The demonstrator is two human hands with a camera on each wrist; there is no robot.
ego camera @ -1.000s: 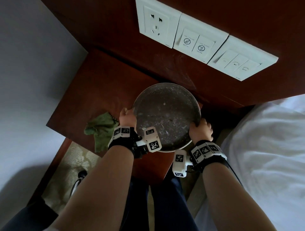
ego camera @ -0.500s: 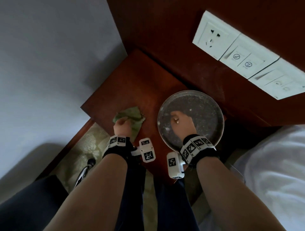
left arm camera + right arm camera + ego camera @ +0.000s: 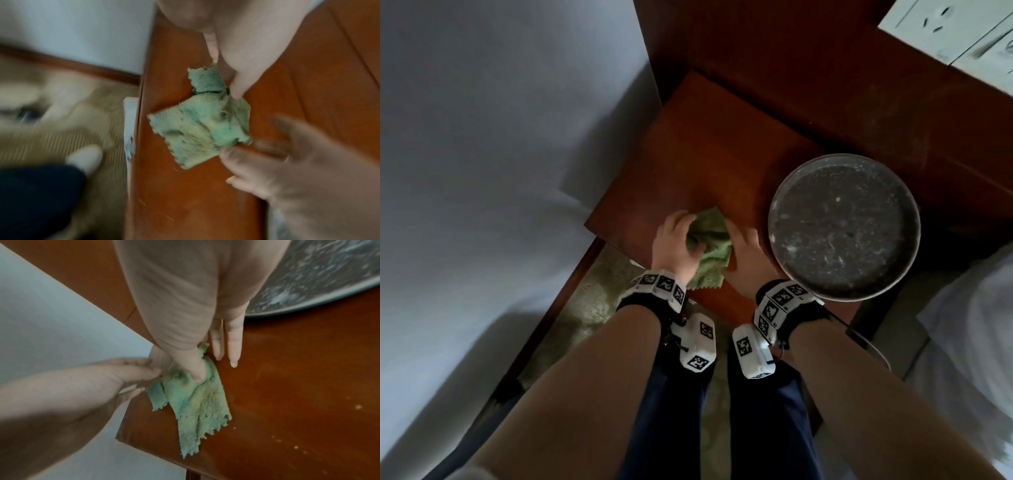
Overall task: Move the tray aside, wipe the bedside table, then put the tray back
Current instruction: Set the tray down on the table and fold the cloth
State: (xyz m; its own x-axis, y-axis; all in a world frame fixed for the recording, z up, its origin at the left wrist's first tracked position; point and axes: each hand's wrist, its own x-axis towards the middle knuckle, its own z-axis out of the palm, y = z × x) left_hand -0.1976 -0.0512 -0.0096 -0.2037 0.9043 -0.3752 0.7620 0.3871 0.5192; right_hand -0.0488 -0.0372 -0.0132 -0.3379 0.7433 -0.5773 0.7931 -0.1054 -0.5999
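Both hands have left the tray [image 3: 844, 228], left hand [image 3: 671, 245] gripping, right hand [image 3: 744, 255] pressing the cloth [image 3: 710, 248] at the desk's [image 3: 709, 154] left edge to wipe.

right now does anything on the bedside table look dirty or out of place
The tray sits at the right side of the table, its near rim hanging past the front edge, and its dark inside is flecked with pale specks. Small crumbs dot the wood near the green cloth under both hands.
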